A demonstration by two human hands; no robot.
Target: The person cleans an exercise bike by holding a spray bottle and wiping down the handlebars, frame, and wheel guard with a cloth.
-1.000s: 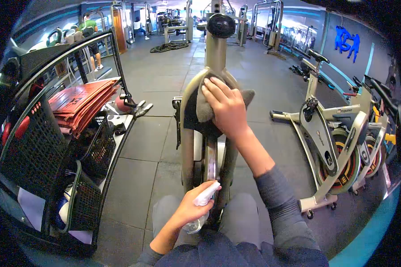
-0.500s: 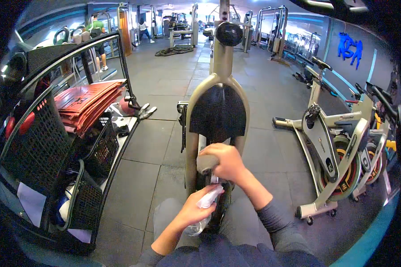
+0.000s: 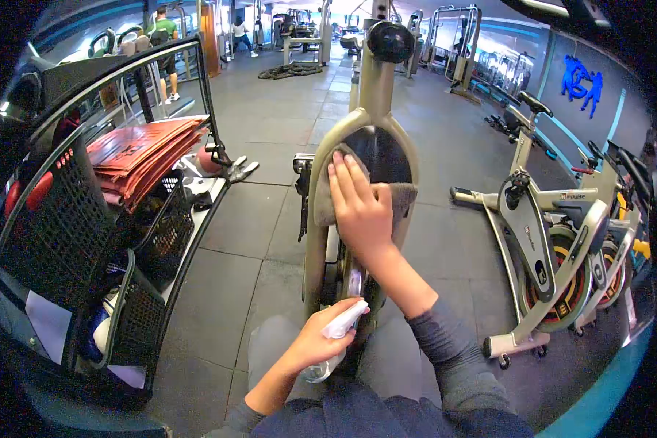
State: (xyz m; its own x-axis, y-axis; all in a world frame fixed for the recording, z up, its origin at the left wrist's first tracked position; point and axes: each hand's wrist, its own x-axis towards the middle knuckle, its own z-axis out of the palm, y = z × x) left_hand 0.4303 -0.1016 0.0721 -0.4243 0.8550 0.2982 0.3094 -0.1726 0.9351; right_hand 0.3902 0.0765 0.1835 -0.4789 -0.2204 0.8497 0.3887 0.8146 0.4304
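Under the flat fingers of my right hand [image 3: 363,215], a grey cloth [image 3: 399,197] is pressed against the black curved guard [image 3: 378,150] of an exercise bike. The beige fork [image 3: 327,139] of the bike arches around that guard. Lower down, near my lap, my left hand [image 3: 312,343] is wrapped round a spray bottle [image 3: 345,321] with a white head and a clear body. The nozzle points up and to the right, close to the wheel. My left palm covers part of the bottle.
On the left stands a black rack [image 3: 169,69] with baskets and a stack of orange folders [image 3: 142,150]. Other exercise bikes [image 3: 547,241] stand on the right. Farther off, a person in a green top [image 3: 165,33] is beside machines, and a rope [image 3: 290,71] lies on the floor.
My right hand has moved up from near the wheel onto the black guard. The cloth, bunched before, is now spread under its fingers. My left hand keeps the spray bottle in nearly the same place.
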